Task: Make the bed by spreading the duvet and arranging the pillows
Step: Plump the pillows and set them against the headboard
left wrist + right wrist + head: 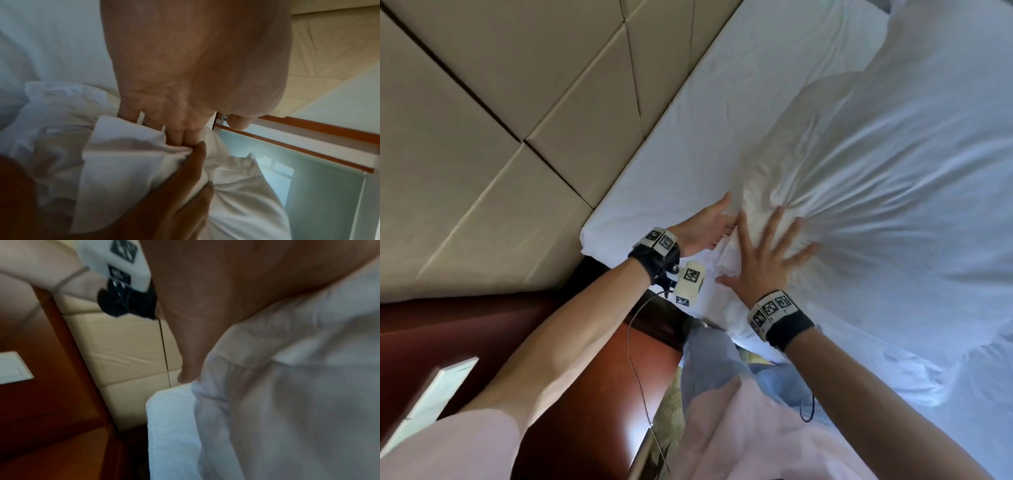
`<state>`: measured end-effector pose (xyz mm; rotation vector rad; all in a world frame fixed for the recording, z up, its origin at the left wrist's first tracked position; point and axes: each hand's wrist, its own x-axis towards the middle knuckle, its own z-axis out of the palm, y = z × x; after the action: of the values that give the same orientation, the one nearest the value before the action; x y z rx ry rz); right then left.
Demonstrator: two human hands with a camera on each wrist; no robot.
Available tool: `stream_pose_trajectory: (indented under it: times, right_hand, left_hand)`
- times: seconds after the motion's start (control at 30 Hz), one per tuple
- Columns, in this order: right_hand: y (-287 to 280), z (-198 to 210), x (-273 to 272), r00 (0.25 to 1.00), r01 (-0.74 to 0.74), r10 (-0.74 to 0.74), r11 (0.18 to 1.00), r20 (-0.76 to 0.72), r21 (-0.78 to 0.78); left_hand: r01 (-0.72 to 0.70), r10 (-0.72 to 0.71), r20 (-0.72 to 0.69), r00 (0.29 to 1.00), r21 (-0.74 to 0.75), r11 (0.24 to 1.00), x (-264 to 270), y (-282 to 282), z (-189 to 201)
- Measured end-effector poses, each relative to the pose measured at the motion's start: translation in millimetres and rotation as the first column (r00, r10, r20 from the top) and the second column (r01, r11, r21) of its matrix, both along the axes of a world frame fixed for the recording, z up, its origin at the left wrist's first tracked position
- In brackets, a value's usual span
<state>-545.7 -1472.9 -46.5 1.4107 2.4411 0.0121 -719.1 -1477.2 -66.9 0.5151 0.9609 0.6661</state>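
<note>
A plump white pillow (859, 164) lies aslant on the bed's white sheet (705, 120), near the head corner. My right hand (767, 257) presses flat on its near end with fingers spread, and creases fan out from it. My left hand (705, 229) is at the pillow's end, palm toward it, thumb up, its straight fingers slipped out of sight behind the cloth. In the left wrist view the left hand (195, 73) reaches into folds of the pillowcase (123, 154), beside the right hand's fingers (174, 186). The right wrist view is blurred: right hand (205, 305) on the pillow (287, 402).
A beige padded headboard (500, 120) runs along the bed's left side. A red-brown wooden nightstand (592, 394) with a white switch plate (438, 387) stands by the mattress corner (170, 426). More rumpled white bedding (928, 359) lies to the right.
</note>
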Motion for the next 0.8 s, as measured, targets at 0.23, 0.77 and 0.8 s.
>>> stream_pose_trajectory:
  times: [0.23, 0.77, 0.8]
  right_hand:
    - [18.8, -29.4, -1.2, 0.995, -0.008, 0.003, 0.998, 0.098, 0.054]
    - [30.3, -51.8, 34.4, 0.984, -0.169, 0.152, 0.96, 0.093, 0.225]
    - [30.6, -51.6, 33.4, 0.984, -0.17, 0.153, 0.958, 0.091, 0.231]
  left_hand:
    - [-0.19, 0.177, -0.233, 0.956, -0.032, 0.981, -24.9, -5.2, -49.1]
    - [-0.202, 0.111, -0.554, 0.825, -0.108, 0.973, 41.6, 12.5, -278.9]
    - [-0.206, 0.126, -0.558, 0.82, -0.082, 0.975, 38.7, 13.7, -275.3]
